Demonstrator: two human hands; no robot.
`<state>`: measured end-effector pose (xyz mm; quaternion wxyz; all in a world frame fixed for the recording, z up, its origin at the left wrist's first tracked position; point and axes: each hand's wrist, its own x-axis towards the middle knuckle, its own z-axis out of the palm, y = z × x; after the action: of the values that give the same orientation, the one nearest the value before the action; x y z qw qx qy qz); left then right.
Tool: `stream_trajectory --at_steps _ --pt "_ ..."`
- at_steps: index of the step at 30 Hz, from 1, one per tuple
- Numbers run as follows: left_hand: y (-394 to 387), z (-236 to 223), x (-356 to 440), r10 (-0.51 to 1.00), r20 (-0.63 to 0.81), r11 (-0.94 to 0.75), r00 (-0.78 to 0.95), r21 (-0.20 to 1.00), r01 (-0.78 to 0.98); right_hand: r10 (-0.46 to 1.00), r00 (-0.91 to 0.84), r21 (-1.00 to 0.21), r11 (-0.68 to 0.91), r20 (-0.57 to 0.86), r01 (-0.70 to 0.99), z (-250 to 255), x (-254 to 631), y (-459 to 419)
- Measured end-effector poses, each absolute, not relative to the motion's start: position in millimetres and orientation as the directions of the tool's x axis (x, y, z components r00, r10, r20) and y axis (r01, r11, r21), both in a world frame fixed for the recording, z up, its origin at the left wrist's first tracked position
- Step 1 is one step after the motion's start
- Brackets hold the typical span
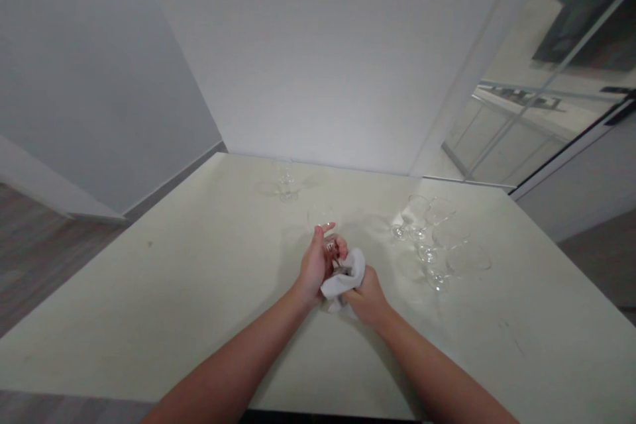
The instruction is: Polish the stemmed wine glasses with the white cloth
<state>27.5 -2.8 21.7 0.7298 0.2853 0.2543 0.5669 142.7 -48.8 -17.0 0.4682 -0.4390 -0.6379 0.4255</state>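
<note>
The left hand is curled round a drinking glass near the centre of the frame, its fingers wrapping the clear surface. The right hand, just beside it toward the lower right, grasps a bunched white cloth that lies against the near end of the glass. This split of roles looks deliberate: one hand seems to steady the slippery piece, while the other is free to work the fabric over it. The glass sits inside the left palm and is partly covered by fingers and cloth; a faint round outline shows beyond the fingertips, perhaps its rim, but I cannot tell for sure.

Both forearms come in from the bottom edge over the pale table, so the hold is probably kept low and central for control. Several stemmed glasses stand close together right of centre, apart from the hands, likely grouped there to leave elbow room. A single glass stands alone near the table's far edge, above and left of the hands, close to the wall.
</note>
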Motion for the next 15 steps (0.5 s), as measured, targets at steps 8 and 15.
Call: stream_trajectory --at_steps 8,15 --pt "-6.1 23.2 28.4 0.962 -0.01 0.193 0.275 0.734 -0.651 0.958 -0.137 -0.949 0.273 0.253 0.156 -20.9 144.6 -56.3" --pt "-1.2 23.5 22.7 0.989 0.039 0.047 0.145 0.836 -0.547 0.96 0.203 -0.975 0.212 0.195 -0.066 -13.9 142.8 -51.4"
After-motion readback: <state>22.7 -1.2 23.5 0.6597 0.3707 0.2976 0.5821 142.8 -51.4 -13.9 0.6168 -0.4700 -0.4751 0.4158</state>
